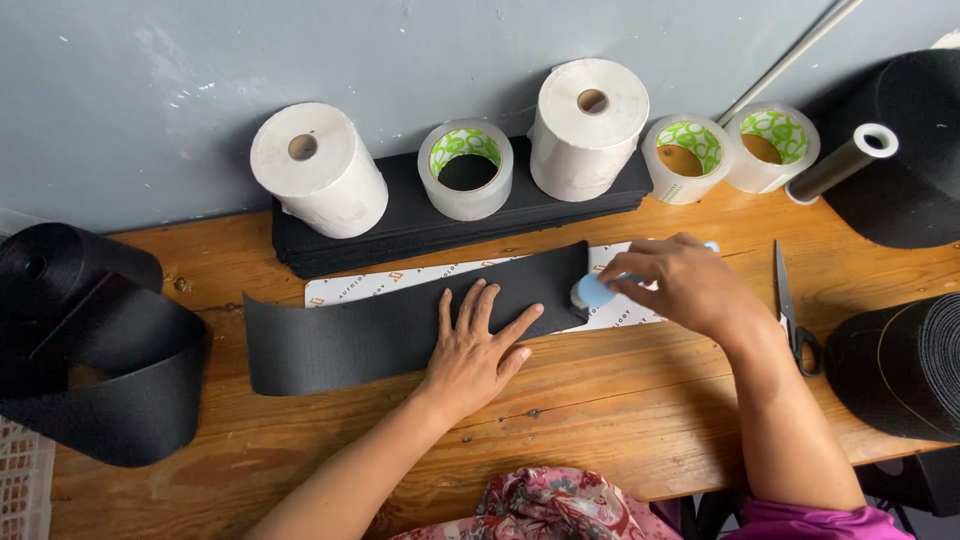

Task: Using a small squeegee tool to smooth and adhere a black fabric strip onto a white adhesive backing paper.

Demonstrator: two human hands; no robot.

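A black fabric strip lies across a white printed card on the wooden table. My left hand rests flat on the strip, fingers spread, pressing it down near its right half. My right hand grips a small light-blue round tool held at the strip's right end, over the white card.
Two white paper rolls and several clear tape rolls sit on a black stack against the grey wall. Scissors lie right of my hand. Big black rolls stand at the left and right.
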